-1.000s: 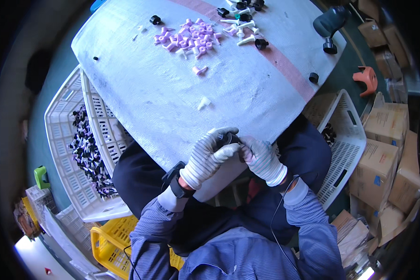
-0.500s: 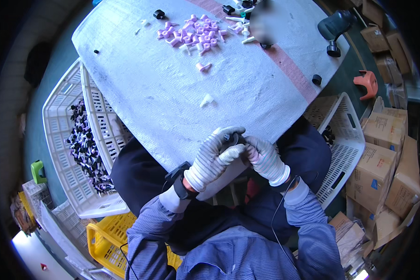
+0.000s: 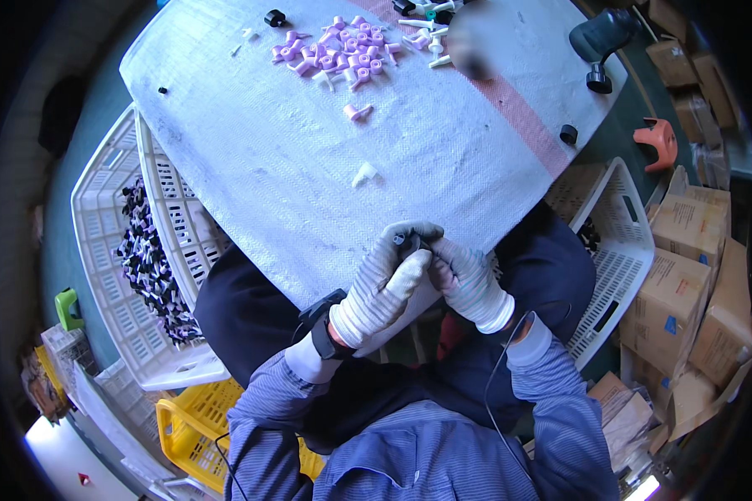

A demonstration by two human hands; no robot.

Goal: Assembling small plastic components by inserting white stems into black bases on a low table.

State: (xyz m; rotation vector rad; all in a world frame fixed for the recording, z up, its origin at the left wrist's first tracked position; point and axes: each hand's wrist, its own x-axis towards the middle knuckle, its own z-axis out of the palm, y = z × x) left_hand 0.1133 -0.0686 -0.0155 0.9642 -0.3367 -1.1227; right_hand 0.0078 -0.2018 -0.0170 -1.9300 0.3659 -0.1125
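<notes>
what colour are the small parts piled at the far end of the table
Mostly pale purple parts, with a few white ones beside them, clearest in the head view.

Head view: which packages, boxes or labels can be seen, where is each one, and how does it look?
Cardboard boxes: stacked at the right, beside the white crate; brown, rectangular, some with small blue marks.
More cardboard boxes: upper right, on the floor past the table; brown, small.
Flattened cardboard: lower right; brown, bent.
No screen or sign shows.
</notes>
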